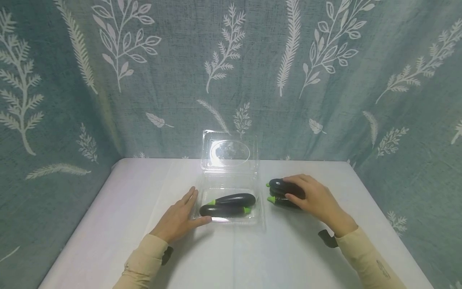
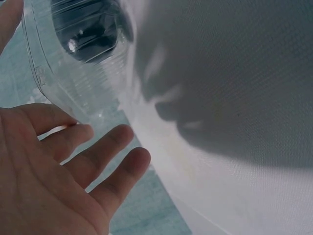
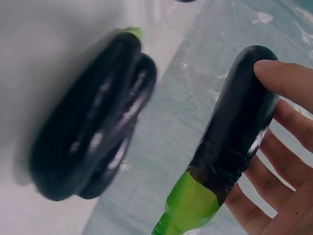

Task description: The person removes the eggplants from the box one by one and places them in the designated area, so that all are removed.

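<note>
A clear plastic clamshell box (image 1: 229,182) stands on the table with its lid (image 1: 229,154) raised at the back. Inside it lie two dark eggplants, the rear one (image 1: 238,199) and the front one (image 1: 221,211). My left hand (image 1: 177,218) rests at the box's left side, fingers extended; in the left wrist view its fingertips are by the clear wall (image 2: 51,88). To the right of the box, my right hand (image 1: 319,198) grips an eggplant (image 3: 230,132) with a green stem end between thumb and fingers. Beside it lie two more eggplants (image 3: 83,122) close together.
A white-covered table (image 1: 231,257) holds everything. Behind it and at both sides hangs a green-grey curtain (image 1: 173,80) with white leaf prints. The upright lid stands near the table's back edge.
</note>
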{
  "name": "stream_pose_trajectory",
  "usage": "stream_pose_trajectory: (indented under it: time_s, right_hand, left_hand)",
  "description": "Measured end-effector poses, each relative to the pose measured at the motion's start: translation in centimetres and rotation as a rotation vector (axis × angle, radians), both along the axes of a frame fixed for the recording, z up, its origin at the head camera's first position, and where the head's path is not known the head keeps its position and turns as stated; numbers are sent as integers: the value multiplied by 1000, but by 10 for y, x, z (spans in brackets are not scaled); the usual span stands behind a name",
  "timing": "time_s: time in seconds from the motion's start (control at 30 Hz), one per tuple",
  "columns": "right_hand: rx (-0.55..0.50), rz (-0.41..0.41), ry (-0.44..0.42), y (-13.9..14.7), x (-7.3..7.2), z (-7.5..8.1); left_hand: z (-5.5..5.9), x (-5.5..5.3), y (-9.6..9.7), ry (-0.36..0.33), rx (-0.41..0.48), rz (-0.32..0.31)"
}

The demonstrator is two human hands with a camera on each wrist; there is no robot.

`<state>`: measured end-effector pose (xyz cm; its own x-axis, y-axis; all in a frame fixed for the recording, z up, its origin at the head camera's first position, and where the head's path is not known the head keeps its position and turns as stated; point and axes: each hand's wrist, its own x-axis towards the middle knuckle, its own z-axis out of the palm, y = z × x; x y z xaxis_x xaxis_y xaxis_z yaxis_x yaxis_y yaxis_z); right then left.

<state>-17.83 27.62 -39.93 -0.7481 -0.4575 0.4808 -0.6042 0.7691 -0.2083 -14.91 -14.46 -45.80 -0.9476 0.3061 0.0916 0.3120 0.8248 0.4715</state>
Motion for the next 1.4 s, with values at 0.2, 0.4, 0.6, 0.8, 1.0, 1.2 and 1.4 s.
stream_pose_trajectory:
  time_s: [0.2,0.4,0.6,0.8,1.0,1.2,1.4]
  right_hand:
    - [46,-11,-19,4,6,-16]
    - [94,-14,-31,7,13,-32]
    - [102,-8,-35,9,17,-42]
    - [112,-21,-68,8,19,-49]
    - [124,-32,-80,9,21,-54]
    - [120,-18,-47,10,19,-57]
    - [129,-10,-18,11,17,-60]
  left_hand:
    - [1,1,0,-3,1,5]
    - [0,1,0,-5,2,8]
    - [1,1,0,-12,1,8]
    - [2,1,0,-15,-3,11]
    - [1,1,0,-21,-4,11]
    - [1,1,0,-12,-4,10]
    - [1,1,0,-12,0,3]
